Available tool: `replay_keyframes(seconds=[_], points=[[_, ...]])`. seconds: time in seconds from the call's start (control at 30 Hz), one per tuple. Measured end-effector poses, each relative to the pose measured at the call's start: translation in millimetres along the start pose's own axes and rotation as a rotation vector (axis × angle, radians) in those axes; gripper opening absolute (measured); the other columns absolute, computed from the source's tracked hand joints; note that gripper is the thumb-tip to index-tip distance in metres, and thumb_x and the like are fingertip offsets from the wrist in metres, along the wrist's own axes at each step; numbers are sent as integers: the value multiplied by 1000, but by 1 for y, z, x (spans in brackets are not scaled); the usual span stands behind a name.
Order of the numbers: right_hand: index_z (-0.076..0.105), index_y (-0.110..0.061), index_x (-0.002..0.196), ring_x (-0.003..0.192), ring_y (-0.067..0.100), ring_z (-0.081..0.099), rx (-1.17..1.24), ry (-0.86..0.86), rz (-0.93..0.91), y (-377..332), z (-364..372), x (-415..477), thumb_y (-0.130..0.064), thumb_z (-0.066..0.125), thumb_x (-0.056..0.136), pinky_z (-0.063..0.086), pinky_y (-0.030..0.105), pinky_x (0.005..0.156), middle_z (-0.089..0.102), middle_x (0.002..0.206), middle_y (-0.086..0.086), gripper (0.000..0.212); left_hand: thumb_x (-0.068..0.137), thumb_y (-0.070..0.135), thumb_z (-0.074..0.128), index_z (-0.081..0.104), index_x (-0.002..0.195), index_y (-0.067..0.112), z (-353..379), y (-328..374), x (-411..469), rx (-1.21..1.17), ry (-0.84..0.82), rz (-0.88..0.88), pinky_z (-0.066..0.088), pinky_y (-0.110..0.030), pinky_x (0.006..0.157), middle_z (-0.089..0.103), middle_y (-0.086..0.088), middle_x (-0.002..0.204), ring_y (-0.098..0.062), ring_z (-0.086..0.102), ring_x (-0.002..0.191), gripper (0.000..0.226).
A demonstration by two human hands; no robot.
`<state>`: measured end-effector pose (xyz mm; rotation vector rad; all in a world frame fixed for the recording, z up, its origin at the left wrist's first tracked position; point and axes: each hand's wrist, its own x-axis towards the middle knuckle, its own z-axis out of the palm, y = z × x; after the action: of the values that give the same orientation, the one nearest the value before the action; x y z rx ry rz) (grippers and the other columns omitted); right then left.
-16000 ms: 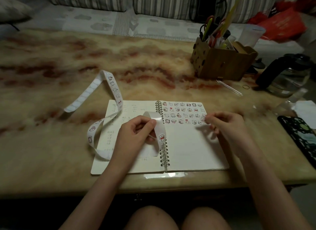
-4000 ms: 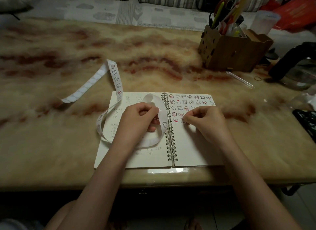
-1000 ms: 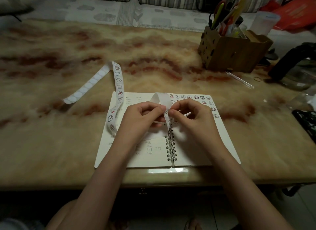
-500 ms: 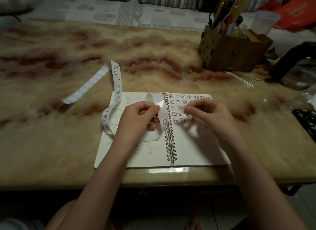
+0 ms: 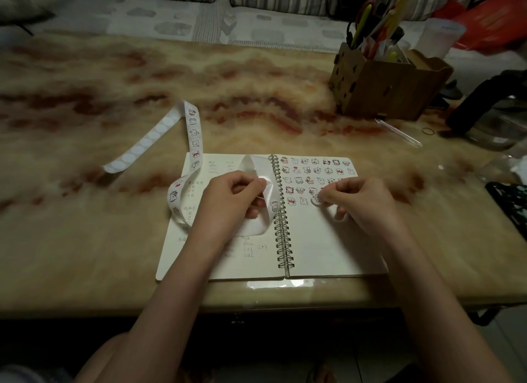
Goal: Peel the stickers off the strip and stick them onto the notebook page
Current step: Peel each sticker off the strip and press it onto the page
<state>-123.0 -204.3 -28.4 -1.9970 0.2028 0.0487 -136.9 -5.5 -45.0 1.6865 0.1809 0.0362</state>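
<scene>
A marbled beige and red-brown stone counter [image 5: 85,240] fills the view. At its centre lies an open spiral-bound white notebook [image 5: 319,245], with rows of small cartoon stickers [image 5: 313,171] across the top of its right page. At 1 o'clock stands a brown cardboard box [image 5: 385,89] stuffed with pens. A long white paper sticker strip [image 5: 194,129] runs from 10 o'clock and loops over the left page. The left hand [image 5: 231,203] pinches that loop between thumb and forefinger. The right hand [image 5: 362,203] has curled fingers that pinch a small round white sticker [image 5: 316,199] at the end of the lowest row; contact with the page cannot be told.
</scene>
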Motion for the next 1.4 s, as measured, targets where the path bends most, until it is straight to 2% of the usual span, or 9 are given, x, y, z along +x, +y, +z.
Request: replay_keyframes(seconds=[0.27,0.53,0.9,1.07,1.4], points=[[70,-15,62,37,0,45,-10,-3,-3,2,2,1,-8,73,75,31,8,39,68,62,0,15,89,19,65,70,82,8,0,0,0,3,0,1,56,-36,74,66,5,59,-18,62,63,14],[71,-12,64,37,-1,45,-20,3,-13,3,3,1,-7,71,76,31,7,39,70,68,5,13,89,19,65,70,81,9,0,-1,1,-3,-7,4,55,-34,72,66,5,57,-17,61,62,13],[71,-14,62,38,2,43,-87,26,-22,7,5,4,-11,71,74,30,13,39,67,60,-1,12,89,19,65,70,82,7,0,-2,2,-6,-8,2,55,-29,68,66,5,57,-16,61,61,14],[71,-15,63,45,6,45,-127,62,-37,11,10,5,-13,70,72,37,25,54,70,65,1,9,89,19,65,70,82,8,0,-3,2,-5,-8,1,55,-30,69,66,6,57,-16,61,62,14],[69,-19,69,62,9,56,-281,148,-121,18,15,5,-23,70,75,47,31,64,64,61,-8,7,89,18,64,70,82,6,0,-3,2,-2,-11,10,54,-23,63,65,6,56,-12,60,60,14]])
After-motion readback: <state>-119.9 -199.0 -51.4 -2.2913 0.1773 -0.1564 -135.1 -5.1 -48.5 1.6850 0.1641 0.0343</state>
